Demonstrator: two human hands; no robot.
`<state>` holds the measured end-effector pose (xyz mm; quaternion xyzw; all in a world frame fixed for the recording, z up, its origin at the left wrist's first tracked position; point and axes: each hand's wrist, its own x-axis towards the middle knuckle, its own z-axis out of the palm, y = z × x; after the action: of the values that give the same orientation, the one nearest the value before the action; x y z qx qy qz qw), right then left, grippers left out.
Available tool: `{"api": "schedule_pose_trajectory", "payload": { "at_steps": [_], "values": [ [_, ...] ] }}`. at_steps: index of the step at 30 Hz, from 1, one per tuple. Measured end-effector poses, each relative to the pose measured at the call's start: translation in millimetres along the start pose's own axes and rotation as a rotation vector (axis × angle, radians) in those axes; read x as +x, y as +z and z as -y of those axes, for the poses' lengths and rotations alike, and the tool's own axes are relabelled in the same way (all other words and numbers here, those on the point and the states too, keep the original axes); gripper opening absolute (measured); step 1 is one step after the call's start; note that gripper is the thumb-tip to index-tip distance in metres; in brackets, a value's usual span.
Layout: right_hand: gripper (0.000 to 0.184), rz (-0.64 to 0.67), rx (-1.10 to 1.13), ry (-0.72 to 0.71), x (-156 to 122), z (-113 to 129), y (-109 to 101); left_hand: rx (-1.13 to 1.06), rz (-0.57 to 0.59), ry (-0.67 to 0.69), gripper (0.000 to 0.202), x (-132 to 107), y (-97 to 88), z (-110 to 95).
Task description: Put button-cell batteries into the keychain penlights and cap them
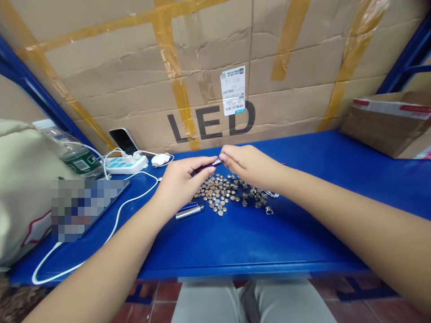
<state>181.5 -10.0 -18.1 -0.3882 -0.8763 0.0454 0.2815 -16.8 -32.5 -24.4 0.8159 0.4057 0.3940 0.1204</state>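
A slim purple metal tube (206, 167) is pinched between the thumb and fingers of my left hand (183, 177), lying nearly level above the table. At its right end, by a small silvery part (217, 162), the fingers of my right hand (244, 163) are closed; what they grip is hidden. Below my hands spreads a pile of small round metal caps (218, 193). Metal clips (256, 197) lie heaped to its right, with one loose clip (268, 210) nearer me. Under my left hand rest a silver tube (189, 213) and a blue tube (188, 206), side by side.
On the left of the blue table (235, 246) are a tablet-like device (87, 208), white cables, a power strip (126, 165), a phone (123, 141), a bottle (81, 157) and a pale bag (23, 188). A large carton (202, 54) stands behind; an open box (387, 125) sits right.
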Motion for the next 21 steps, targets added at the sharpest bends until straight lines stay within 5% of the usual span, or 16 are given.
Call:
{"api": "schedule_pose_trajectory", "payload": {
  "at_steps": [5, 9, 13, 17, 21],
  "values": [
    [0.031, 0.082, 0.608, 0.253, 0.6, 5.8, 9.4, 0.347, -0.098, 0.373, 0.027, -1.5, 1.5, 10.0],
    [0.031, 0.222, 1.018, 0.481, 0.3, 11.4, 10.4, 0.354, -0.079, 0.419, 0.026, -0.2, 3.0, 14.7],
    [0.036, 0.212, 0.847, 0.471, -0.3, 8.7, 5.9, 0.125, -0.037, 0.134, 0.023, 2.6, 5.3, 7.4],
    [0.041, 0.076, 0.448, 0.166, -1.7, -3.3, 3.5, -0.233, 0.074, -0.183, 0.031, 4.7, 4.2, 3.5],
    [0.032, 0.077, 0.147, -0.051, -1.7, -11.1, 0.7, -0.370, 0.130, -0.279, 0.032, 5.0, 2.2, 6.2]
  ]
}}
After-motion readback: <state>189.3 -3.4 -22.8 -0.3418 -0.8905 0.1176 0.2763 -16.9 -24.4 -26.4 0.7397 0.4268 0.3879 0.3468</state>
